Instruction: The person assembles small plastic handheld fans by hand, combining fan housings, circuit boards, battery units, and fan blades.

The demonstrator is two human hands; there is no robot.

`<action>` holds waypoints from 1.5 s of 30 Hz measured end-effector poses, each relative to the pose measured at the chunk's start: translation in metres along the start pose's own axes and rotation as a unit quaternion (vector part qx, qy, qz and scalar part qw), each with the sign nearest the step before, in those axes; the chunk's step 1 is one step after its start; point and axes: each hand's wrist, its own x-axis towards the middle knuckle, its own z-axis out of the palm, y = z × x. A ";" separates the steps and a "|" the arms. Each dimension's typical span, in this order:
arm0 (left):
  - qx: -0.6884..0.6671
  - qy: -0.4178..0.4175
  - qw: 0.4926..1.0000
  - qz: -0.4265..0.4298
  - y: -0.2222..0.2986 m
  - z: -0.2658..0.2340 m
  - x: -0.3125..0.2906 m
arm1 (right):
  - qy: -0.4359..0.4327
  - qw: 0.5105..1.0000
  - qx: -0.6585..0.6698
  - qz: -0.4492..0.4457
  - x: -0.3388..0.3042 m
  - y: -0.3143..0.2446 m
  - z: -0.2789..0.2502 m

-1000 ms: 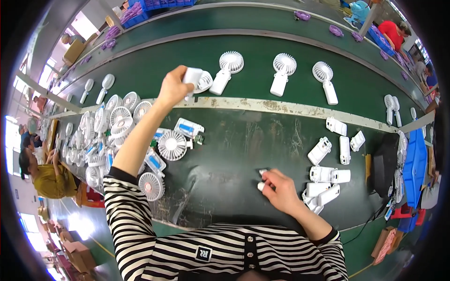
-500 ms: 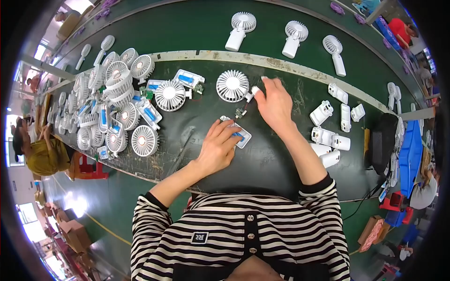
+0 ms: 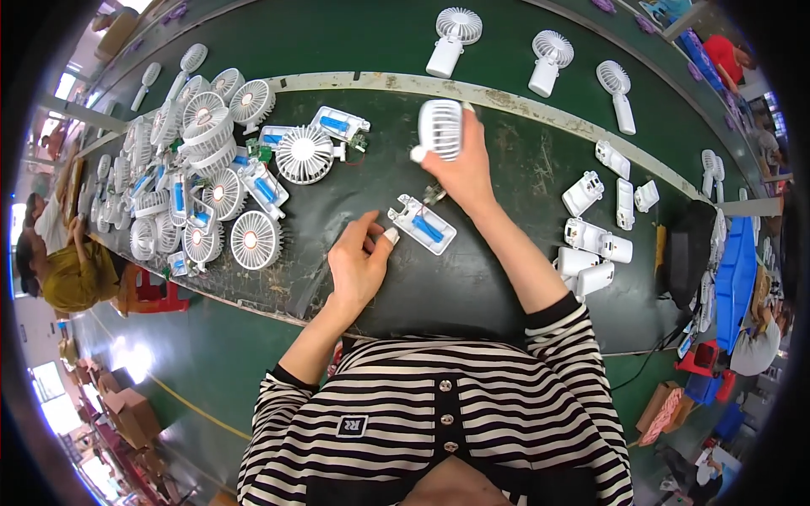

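My right hand (image 3: 466, 169) grips a white fan head (image 3: 440, 131), raised and tilted so that its slatted cage shows partly edge-on. Below it is a small circuit board (image 3: 434, 195) with wires, partly hidden by that hand. A white handle shell (image 3: 422, 226) lies open side up on the dark table, a blue battery (image 3: 428, 228) inside. Just left of the shell is my left hand (image 3: 359, 261), empty, its fingers bent and the thumb apart, with a pale cover on the thumb tip.
Another fan head (image 3: 305, 155) lies left of centre beside a large heap of fans (image 3: 207, 169) and battery shells. At right sit several white handle covers (image 3: 582, 194). Assembled fans (image 3: 456, 42) rest on the green belt (image 3: 354, 38) beyond the table's pale edge. A black bag-like object (image 3: 688, 253) stands far right.
My right hand has taken hold of the fan head and tilted it up from the table. My left hand has drawn back left off the handle shell, uncovering its battery.
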 end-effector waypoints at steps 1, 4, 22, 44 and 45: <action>-0.003 -0.004 1.000 0.001 0.004 0.003 0.001 | 0.005 0.964 0.231 0.129 -0.006 0.006 0.001; 0.109 -0.023 0.994 0.017 0.018 0.020 0.007 | 0.019 0.805 0.540 0.243 -0.021 0.013 -0.014; -0.637 -0.305 0.645 -0.292 0.035 0.071 0.000 | -0.044 0.565 0.785 0.250 -0.038 -0.014 -0.059; -0.476 -0.168 0.770 -0.390 0.044 0.043 0.012 | -0.024 0.772 0.577 0.266 -0.071 0.000 -0.071; -0.451 -0.197 0.781 -0.384 0.046 0.040 0.013 | -0.028 0.785 0.560 0.264 -0.073 -0.001 -0.073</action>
